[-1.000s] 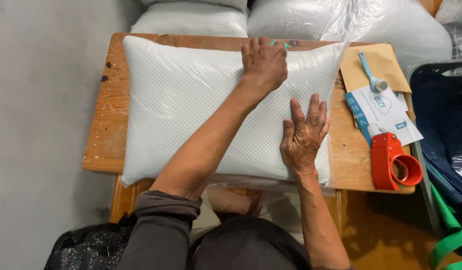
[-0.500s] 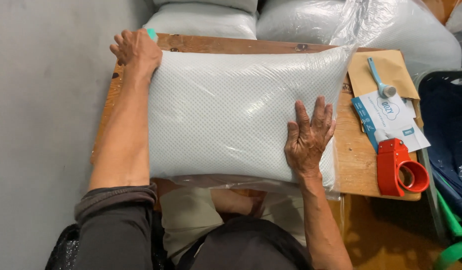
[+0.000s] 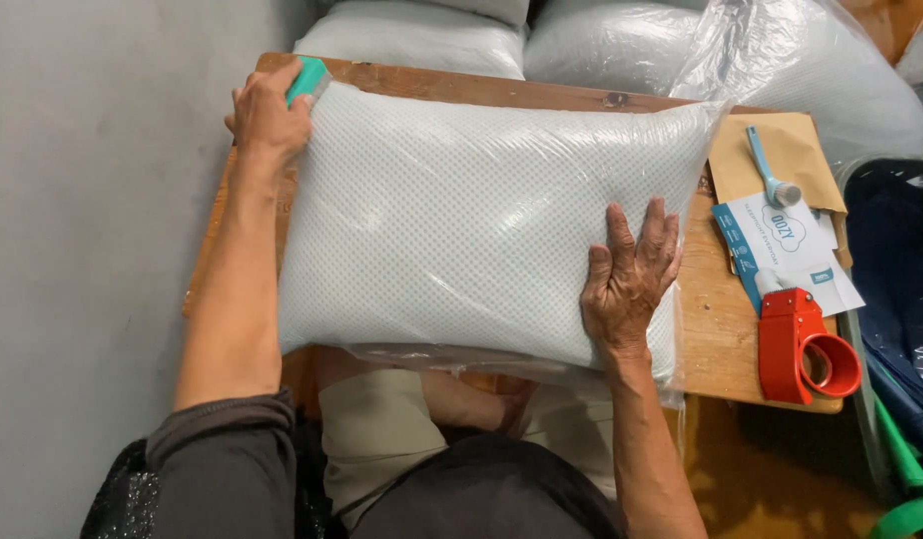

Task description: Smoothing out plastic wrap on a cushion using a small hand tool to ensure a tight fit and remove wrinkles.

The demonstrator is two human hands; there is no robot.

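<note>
White pillow (image 3: pixel 451 220) in clear plastic lying on the wooden bench (image 3: pixel 716 334), left hand (image 3: pixel 267 115) at its far left corner, fingers closed on a small green tool (image 3: pixel 307 78), right hand (image 3: pixel 629 279) flat on its near right part, fingers spread, red tape dispenser (image 3: pixel 806 349) at right

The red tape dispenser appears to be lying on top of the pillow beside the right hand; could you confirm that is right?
Not quite. The head view shows the red tape dispenser lying on the wooden table, clear of the pillow, though it is indeed beside the right hand.
</note>
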